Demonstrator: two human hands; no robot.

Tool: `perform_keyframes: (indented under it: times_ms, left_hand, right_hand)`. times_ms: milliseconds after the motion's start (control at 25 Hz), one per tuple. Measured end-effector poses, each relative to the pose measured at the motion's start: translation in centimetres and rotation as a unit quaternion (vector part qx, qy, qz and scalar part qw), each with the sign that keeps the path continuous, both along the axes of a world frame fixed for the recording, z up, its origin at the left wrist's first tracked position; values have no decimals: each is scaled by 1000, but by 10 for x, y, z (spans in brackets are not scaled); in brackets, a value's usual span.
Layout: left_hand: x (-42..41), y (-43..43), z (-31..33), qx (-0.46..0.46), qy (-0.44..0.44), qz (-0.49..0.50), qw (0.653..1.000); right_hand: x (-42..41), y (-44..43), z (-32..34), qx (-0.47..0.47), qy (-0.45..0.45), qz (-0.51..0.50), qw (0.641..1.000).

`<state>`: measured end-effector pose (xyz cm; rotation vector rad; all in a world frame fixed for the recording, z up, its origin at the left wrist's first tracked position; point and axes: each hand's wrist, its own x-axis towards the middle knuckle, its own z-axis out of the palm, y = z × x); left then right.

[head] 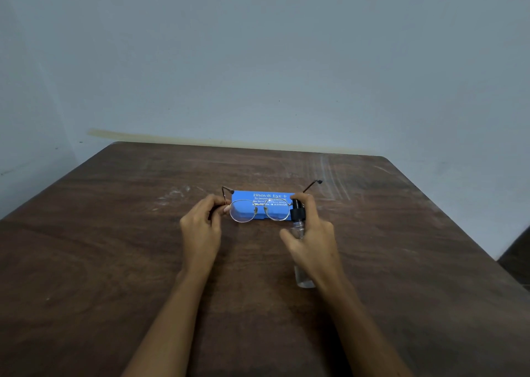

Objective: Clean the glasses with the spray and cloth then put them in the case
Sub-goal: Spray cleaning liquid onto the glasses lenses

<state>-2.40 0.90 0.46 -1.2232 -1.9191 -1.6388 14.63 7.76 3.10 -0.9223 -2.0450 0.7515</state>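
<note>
Early, I judge: the left hand [200, 227] pinches the thin round metal-rimmed glasses [259, 210]; the right hand [312, 233] grips the clear black-nozzled spray bottle [298, 218]; wiping and the closed blue case [262, 201] behind remain; no cloth visible.

There was one pair of glasses [259, 210], one blue case [261, 201] and one clear spray bottle [299, 241] with a black top. Two bare hands were in view, one left hand [202, 227] and one right hand [314, 234]. All of it was over one brown wooden table [114, 247].
</note>
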Motion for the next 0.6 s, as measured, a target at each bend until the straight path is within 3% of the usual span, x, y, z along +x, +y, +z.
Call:
perform_keyframes:
  times_ms: [600]
  left_hand:
    - [-1, 0, -1, 2, 1, 2, 1000]
  right_hand:
    - [1, -2, -1, 18, -10, -10, 1000]
